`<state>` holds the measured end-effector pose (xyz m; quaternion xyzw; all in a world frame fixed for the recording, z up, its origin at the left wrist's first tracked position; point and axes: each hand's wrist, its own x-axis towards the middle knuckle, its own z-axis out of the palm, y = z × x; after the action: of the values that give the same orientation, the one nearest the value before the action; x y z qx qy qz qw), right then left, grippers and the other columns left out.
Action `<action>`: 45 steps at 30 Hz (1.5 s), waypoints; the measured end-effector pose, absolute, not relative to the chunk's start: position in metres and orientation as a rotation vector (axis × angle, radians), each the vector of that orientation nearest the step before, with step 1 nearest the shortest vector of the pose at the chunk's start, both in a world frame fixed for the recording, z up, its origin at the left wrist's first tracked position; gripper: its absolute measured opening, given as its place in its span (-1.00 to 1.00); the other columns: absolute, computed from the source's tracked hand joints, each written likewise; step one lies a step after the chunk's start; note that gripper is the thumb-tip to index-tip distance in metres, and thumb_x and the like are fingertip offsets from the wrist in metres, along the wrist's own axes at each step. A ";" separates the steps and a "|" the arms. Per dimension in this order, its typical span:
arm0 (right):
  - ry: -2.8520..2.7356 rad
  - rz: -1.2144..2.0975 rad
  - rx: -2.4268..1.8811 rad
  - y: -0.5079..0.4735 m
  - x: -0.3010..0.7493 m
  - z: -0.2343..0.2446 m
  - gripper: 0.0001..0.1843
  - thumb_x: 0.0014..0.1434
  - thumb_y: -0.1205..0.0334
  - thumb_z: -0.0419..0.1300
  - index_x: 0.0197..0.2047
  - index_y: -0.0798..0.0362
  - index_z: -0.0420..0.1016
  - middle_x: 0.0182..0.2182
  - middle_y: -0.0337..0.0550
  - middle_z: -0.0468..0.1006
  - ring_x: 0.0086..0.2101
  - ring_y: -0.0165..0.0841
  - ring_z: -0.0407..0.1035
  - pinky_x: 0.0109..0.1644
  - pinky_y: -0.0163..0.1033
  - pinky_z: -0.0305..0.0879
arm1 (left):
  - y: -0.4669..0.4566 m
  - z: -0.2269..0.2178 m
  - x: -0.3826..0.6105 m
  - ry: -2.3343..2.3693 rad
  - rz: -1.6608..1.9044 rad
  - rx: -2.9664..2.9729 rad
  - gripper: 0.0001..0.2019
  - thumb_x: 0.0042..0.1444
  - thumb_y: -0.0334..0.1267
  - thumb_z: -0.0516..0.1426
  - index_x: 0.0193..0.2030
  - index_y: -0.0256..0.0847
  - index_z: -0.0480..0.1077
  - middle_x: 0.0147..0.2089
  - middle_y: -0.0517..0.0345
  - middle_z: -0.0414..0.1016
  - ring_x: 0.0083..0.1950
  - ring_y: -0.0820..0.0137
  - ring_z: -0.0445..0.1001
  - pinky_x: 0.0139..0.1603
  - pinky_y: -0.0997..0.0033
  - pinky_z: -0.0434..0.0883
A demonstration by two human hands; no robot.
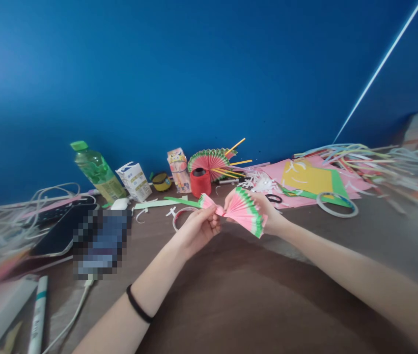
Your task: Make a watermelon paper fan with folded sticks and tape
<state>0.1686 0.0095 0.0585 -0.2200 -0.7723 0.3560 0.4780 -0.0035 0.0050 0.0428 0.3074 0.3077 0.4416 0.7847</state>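
Observation:
A pleated paper fan (243, 212), pink with a green and white edge, is held up in front of me over the table. It is pinched narrow at its middle and spreads out to both sides. My left hand (200, 227) grips it near that narrow middle, thumb on top and fingers curled under. Behind the wider right part, my right hand (267, 211) holds the fan; most of its fingers are hidden by the paper. Just beyond stands a red spool of thread (200, 183), and finished watermelon-like fans (209, 162) with yellow sticks lean behind it.
A green bottle (98, 172), a white carton (134, 181) and a phone (103, 241) on a cable are at left. White tape rolls (337, 204) lie nearby. Pink and yellow paper sheets (310, 178), paper scraps and a bundle of strips spread along the right back by the blue wall.

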 end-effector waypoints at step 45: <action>-1.910 0.881 -0.611 0.013 0.168 0.048 -0.63 -0.02 0.18 0.28 -0.16 0.04 0.29 -0.21 -0.12 0.39 -0.19 -0.33 0.34 -0.06 -0.16 0.31 | 0.009 0.040 -0.012 0.681 0.978 1.005 -0.80 -0.20 -0.28 0.31 -0.44 -0.36 0.47 -0.45 0.15 0.43 -0.46 0.59 0.29 -0.38 0.56 0.22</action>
<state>0.1680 0.0133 0.0482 -0.2481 -0.7752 0.3577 0.4577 -0.0121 0.0091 0.0396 0.4532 0.3070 0.4410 0.7112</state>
